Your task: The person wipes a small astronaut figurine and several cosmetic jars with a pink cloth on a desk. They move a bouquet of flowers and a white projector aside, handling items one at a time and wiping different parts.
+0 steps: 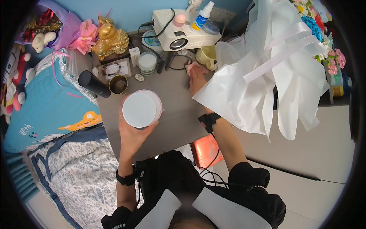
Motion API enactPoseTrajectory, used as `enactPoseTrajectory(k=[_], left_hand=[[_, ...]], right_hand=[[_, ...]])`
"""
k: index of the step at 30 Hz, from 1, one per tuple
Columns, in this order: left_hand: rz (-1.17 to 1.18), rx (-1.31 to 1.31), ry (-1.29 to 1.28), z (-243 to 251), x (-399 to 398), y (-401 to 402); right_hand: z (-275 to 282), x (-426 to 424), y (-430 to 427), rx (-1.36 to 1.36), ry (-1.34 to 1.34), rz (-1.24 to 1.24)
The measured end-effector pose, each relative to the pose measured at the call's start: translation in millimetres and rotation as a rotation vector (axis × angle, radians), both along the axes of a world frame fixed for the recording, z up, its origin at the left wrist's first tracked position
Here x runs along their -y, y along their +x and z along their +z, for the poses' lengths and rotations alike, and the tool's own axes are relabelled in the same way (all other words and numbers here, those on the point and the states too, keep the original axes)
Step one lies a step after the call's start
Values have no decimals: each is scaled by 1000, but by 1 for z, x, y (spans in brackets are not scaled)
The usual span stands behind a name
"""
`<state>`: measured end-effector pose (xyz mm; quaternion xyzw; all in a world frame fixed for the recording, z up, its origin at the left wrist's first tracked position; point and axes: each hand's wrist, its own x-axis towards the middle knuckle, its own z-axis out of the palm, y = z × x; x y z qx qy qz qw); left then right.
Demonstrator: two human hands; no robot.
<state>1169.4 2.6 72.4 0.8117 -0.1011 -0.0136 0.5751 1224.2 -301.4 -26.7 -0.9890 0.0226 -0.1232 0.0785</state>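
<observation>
My left hand grips a round tub with a pale lid and a pinkish rim, held over the near left part of the grey table. Farther back, my right hand reaches in beside white wrapping paper, its fingers on a crumpled pink cloth against the tabletop. Part of that cloth is hidden under the fingers. A yellow mug stands just right of it. Left of the cloth are a dark cable and a small black cylinder.
A white projector carries a spray bottle. A glass jar, metal cup, black cylinder and gold figurine line the left. A large paper-wrapped bouquet overhangs the right side; a bed adjoins the left.
</observation>
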Motion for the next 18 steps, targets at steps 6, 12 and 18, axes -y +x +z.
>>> enactPoseTrajectory(k=[6, 12, 18], left_hand=[[-29, -34, -83, 6, 1, 2], [-24, -56, -79, 6, 4, 7], [-24, -75, -125, 5, 3, 10]], right_hand=[[7, -18, -55, -64, -87, 87], [-4, -5, -10, 18, 46, 126], [-7, -8, 29, 54, 115, 134]])
